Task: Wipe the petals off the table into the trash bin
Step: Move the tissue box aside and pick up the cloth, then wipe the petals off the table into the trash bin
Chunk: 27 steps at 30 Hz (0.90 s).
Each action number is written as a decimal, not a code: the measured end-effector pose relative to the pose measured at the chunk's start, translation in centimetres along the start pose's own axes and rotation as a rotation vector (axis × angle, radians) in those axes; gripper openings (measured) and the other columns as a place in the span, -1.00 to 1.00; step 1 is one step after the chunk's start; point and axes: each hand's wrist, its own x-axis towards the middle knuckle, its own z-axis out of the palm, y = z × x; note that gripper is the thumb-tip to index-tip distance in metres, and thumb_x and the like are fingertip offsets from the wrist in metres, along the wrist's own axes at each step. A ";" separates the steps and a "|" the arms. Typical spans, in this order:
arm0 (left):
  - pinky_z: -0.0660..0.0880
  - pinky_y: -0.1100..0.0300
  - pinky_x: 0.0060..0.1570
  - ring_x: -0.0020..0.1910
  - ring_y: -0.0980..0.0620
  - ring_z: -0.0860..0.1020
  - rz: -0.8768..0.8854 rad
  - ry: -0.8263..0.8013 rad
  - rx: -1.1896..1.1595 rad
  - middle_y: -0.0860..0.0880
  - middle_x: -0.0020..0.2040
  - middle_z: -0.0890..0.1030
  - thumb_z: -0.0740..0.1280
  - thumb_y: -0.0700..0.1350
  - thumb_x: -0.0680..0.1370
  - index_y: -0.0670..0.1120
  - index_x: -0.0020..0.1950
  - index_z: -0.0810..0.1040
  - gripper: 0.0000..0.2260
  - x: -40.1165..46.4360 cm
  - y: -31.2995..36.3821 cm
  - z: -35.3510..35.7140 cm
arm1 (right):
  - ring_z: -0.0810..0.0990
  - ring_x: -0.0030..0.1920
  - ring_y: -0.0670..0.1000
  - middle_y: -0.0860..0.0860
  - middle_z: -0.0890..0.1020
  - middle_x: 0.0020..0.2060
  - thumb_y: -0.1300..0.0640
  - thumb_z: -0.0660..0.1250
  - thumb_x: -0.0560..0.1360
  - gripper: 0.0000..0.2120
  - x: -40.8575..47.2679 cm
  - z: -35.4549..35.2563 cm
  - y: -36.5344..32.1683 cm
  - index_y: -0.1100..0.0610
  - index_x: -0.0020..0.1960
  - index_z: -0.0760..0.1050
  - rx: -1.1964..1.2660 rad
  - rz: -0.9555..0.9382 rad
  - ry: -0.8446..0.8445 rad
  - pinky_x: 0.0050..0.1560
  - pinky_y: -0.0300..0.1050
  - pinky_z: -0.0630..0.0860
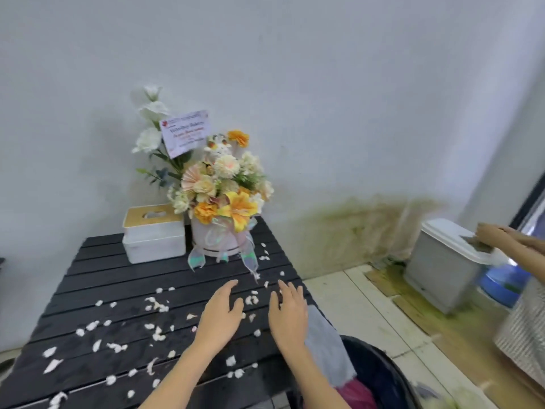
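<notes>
Head view: white petals (pixel 156 304) are lying scattered on the black table (pixel 97 261).
Left hand (pixel 221 314): hovering flat, fingers spread, holding nothing.
Right hand (pixel 290 315): hovering flat, fingers spread, holding nothing, beside a grey cloth (pixel 330 346).
Trash bin (pixel 380 376): standing below the table's right edge.

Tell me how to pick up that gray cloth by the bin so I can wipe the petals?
Probably best to pinch the gray cloth at its far end, up on the table, coming from above with the right hand. That end lies flat right beside this hand, while the near end droops off the edge toward the trash bin, so it is harder to catch.
</notes>
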 end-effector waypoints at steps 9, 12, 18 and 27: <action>0.31 0.18 0.22 0.33 0.02 0.37 -0.019 -0.129 0.026 0.00 0.40 0.38 0.15 -0.09 0.58 0.01 0.39 0.30 -0.64 -2.1 1.3 3.0 | -0.17 0.52 0.21 0.07 -0.08 0.54 -0.45 -0.53 0.11 0.01 -3.7 -0.6 6.0 -0.21 0.48 0.00 -0.365 0.172 -0.183 0.40 0.37 -0.16; 0.33 0.23 0.16 0.30 0.03 0.40 -0.026 -0.115 0.029 0.02 0.37 0.41 0.16 -0.08 0.59 0.00 0.37 0.33 -0.66 -2.2 0.5 2.5 | -0.13 0.51 0.26 0.10 -0.05 0.54 -0.46 -0.75 -0.03 0.18 -3.8 -0.3 6.0 -0.22 0.48 -0.01 -0.397 0.158 -0.174 0.41 0.34 -0.10; 0.49 0.12 -0.07 -0.04 -0.09 0.59 -0.058 -0.071 0.027 0.03 0.32 0.43 0.15 -0.10 0.59 -0.01 0.34 0.35 -0.68 -2.8 -0.3 1.3 | 0.37 0.35 0.30 0.16 0.44 0.36 -0.36 -0.57 0.36 -0.05 -4.3 0.0 5.6 -0.11 0.35 0.39 -0.408 0.166 -0.111 0.25 0.26 0.37; 0.29 0.22 0.22 0.31 0.05 0.38 -0.012 0.003 -0.011 0.03 0.33 0.45 0.14 -0.15 0.58 -0.04 0.33 0.38 -0.69 -2.6 -2.0 1.0 | 0.60 0.07 0.33 0.23 0.64 0.09 -0.22 -0.32 0.57 -0.24 -4.2 0.9 5.7 0.06 0.12 0.62 -0.406 0.108 -0.086 -0.05 0.20 0.57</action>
